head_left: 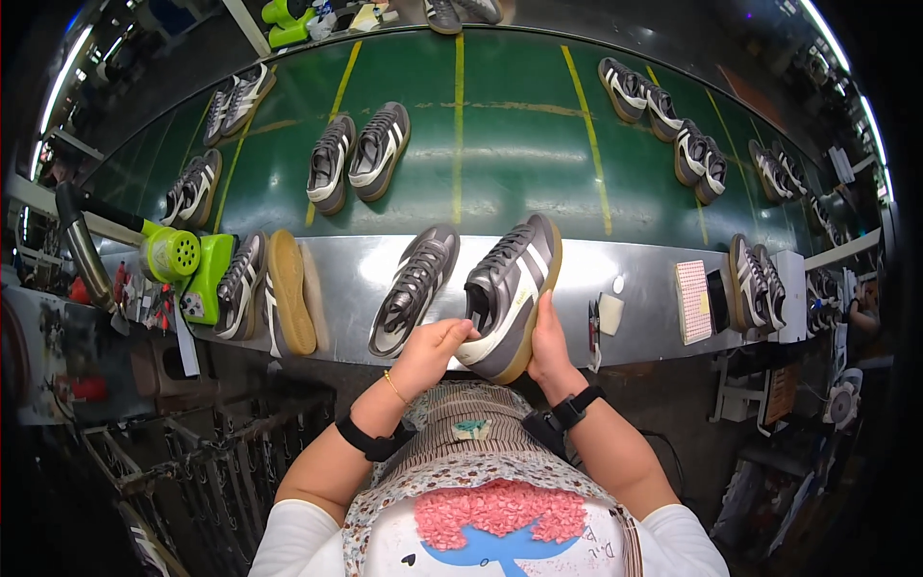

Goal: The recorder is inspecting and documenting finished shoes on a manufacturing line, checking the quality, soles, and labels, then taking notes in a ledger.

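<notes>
Grey sneaker [520,288], heel [494,362] between left hand [430,354] and right hand [549,344].

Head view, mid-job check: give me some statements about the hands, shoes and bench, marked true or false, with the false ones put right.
1. The left hand and right hand both touch the same gray shoe. True.
2. The right hand is on that shoe's laces. False: it is against the side of the tan sole.
3. A second shoe lies on the metal ledge, left of the held one. True.
4. The lime-green device is at the ledge's right end. False: it is toward the left end.
5. Yellow lines cross the green surface. True.
</notes>
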{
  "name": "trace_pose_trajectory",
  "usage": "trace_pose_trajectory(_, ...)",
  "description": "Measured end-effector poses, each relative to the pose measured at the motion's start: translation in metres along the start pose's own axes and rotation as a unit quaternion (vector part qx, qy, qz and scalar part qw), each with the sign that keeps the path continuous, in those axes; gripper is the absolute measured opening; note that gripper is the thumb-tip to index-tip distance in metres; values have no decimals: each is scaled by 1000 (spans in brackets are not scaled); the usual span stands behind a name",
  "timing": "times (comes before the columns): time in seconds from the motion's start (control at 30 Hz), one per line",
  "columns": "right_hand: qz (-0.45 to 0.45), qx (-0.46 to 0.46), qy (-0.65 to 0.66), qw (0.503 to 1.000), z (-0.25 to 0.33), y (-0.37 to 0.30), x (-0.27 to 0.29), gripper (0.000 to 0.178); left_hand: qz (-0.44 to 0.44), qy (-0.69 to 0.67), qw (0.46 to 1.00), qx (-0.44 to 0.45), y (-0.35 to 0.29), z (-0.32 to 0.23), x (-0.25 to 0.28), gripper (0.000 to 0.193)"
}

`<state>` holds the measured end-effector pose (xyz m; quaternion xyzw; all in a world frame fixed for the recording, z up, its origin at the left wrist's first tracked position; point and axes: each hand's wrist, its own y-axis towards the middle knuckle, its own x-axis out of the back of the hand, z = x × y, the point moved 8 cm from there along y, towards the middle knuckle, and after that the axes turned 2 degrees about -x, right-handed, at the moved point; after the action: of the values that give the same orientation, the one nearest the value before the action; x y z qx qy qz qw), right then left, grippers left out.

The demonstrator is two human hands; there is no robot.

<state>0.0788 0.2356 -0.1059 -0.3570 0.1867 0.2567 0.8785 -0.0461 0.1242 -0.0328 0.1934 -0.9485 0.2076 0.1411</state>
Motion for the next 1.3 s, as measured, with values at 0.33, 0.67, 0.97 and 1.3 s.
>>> trace_pose_trajectory(0.33, -36, 170, -623, 762, -24, 2, 43, 46, -87, -51, 985, 140, 39, 205, 74, 70)
trace_pose_trajectory(0.67, 132, 177, -834, 506, -51, -23, -30, 49, -29, -264, 959, 103, 23, 140, -54, 78)
trace_pose_trajectory(0.97, 173, 336, -791, 482, 28, 5, -4, 35, -62, -252, 952, 163, -12, 168, 10, 42)
trace_pose_trajectory(1.3, -19, 370, -838, 400, 124, 92, 31, 49, -31, -202, 959, 198, 19, 177, 13, 31)
